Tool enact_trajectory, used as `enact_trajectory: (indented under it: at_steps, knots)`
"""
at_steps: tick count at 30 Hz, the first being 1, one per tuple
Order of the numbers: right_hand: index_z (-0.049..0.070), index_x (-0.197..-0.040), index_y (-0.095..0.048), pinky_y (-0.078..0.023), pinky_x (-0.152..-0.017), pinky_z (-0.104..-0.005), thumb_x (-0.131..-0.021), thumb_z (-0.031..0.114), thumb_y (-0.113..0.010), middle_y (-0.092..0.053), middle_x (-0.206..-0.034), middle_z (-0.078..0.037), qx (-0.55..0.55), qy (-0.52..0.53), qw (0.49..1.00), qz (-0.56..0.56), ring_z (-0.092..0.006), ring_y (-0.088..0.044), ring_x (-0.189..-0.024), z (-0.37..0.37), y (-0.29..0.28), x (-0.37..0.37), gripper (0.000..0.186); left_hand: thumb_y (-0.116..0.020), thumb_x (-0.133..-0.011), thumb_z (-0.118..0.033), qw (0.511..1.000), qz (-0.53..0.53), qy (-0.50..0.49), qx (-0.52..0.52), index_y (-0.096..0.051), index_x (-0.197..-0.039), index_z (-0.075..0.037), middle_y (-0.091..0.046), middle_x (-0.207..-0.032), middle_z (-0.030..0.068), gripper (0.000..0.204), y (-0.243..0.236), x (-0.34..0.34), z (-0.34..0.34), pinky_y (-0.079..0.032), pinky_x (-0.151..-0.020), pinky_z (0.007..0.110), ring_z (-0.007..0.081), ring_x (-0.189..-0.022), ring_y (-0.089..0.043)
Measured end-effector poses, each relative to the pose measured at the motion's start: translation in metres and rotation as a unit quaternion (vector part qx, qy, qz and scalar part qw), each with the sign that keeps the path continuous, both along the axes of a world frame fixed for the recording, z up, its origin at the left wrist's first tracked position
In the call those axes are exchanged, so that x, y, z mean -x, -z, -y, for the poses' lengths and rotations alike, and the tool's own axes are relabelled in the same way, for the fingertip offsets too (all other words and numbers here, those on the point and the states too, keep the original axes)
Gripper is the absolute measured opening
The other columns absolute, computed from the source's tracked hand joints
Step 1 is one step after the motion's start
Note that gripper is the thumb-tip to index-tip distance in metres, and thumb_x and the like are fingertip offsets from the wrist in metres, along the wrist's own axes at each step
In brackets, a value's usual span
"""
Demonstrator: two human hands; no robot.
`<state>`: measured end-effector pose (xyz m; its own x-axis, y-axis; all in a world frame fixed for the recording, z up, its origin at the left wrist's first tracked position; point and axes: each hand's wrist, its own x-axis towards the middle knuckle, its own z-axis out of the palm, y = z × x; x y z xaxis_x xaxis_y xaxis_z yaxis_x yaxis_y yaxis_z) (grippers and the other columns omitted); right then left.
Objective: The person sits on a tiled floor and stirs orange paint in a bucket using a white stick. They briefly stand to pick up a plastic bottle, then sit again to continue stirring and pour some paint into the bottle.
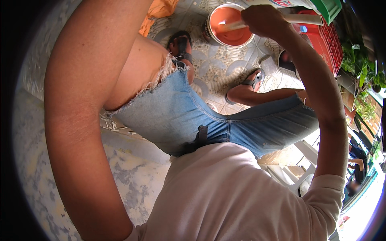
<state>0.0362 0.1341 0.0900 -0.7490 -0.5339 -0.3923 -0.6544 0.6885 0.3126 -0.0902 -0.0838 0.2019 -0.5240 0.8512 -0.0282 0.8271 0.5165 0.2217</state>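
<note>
My right hand (263, 20) is closed around a pale stick (303, 19). One end of the stick reaches into a white-rimmed bucket (209, 26) on the floor, and the other sticks out to the right past my fist. Thick orange paint (229, 36) fills much of the bucket, and the stick's lower end touches it. My left forearm runs up the left side and leaves the picture at the top, so my left hand is out of sight. Close to that arm, an orange cloth (161, 9) lies at the top.
My sandalled feet rest on patterned floor tiles (209, 72), near the bucket. A red plastic crate (327, 48), a green container (329, 10) and potted plants (358, 60) stand at the right. White plastic chairs (307, 154) are behind; another person (357, 162) is far right.
</note>
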Motion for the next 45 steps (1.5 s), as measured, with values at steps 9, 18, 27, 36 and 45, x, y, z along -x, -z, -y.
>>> enact_trajectory:
  at_steps: [9, 18, 27, 36, 45]
  knots:
    - [0.008, -0.097, -0.075, -0.063, -0.077, -0.0472, -0.088, 0.013, -0.070, -0.077, -0.091, -0.014, -0.035, 0.033, 0.997, 0.057, -0.0319, -0.078, -0.087, -0.020, -0.009, -0.014, 0.012, -0.079, -0.082, -0.017, 1.000, -0.002, 0.001, 0.008, -0.080, -0.095, -0.004, -0.079, -0.092, 0.0167, 0.018, -0.002, 0.001, 0.000, -0.059, -0.079, 0.043, 0.0320, -0.089, -0.076]
    - [0.009, -0.095, -0.076, -0.063, -0.075, -0.0474, -0.089, 0.018, -0.072, -0.077, -0.086, -0.012, -0.047, 0.040, 0.997, -0.050, -0.0305, -0.078, -0.082, -0.030, 0.013, 0.005, 0.012, -0.080, -0.082, -0.017, 1.000, -0.017, -0.001, 0.012, -0.079, -0.093, -0.004, -0.078, -0.092, 0.0171, 0.018, 0.003, -0.002, -0.007, -0.059, -0.078, 0.043, 0.0321, -0.089, -0.076]
    - [0.008, -0.095, -0.075, -0.063, -0.075, -0.0481, -0.090, 0.016, -0.068, -0.076, -0.087, -0.013, 0.037, 0.025, 0.999, -0.030, -0.0319, -0.078, -0.082, -0.007, 0.004, 0.000, 0.011, -0.081, -0.082, -0.018, 1.000, -0.002, -0.001, -0.004, -0.079, -0.092, -0.003, -0.078, -0.091, 0.0171, 0.018, 0.001, -0.002, -0.002, -0.059, -0.077, 0.044, 0.0325, -0.089, -0.076]
    - [0.008, -0.097, -0.075, -0.061, -0.082, -0.0494, -0.090, 0.016, -0.069, -0.077, -0.089, -0.014, 0.037, 0.057, 0.997, 0.036, -0.0327, -0.077, -0.091, -0.029, 0.003, -0.016, 0.012, -0.079, -0.081, -0.019, 1.000, -0.011, 0.004, 0.011, -0.080, -0.093, -0.004, -0.078, -0.091, 0.0169, 0.019, 0.001, 0.002, 0.004, -0.059, -0.077, 0.044, 0.0326, -0.088, -0.076]
    - [0.008, -0.102, -0.074, -0.059, -0.089, -0.0523, -0.092, 0.012, -0.064, -0.076, -0.101, -0.016, 0.064, 0.186, 0.980, 0.040, -0.0335, -0.076, -0.100, -0.043, -0.015, -0.036, 0.015, -0.079, -0.081, -0.019, 1.000, 0.001, 0.004, 0.026, -0.080, -0.093, -0.004, -0.078, -0.090, 0.0169, 0.019, -0.003, -0.004, -0.002, -0.059, -0.076, 0.044, 0.0329, -0.086, -0.076]
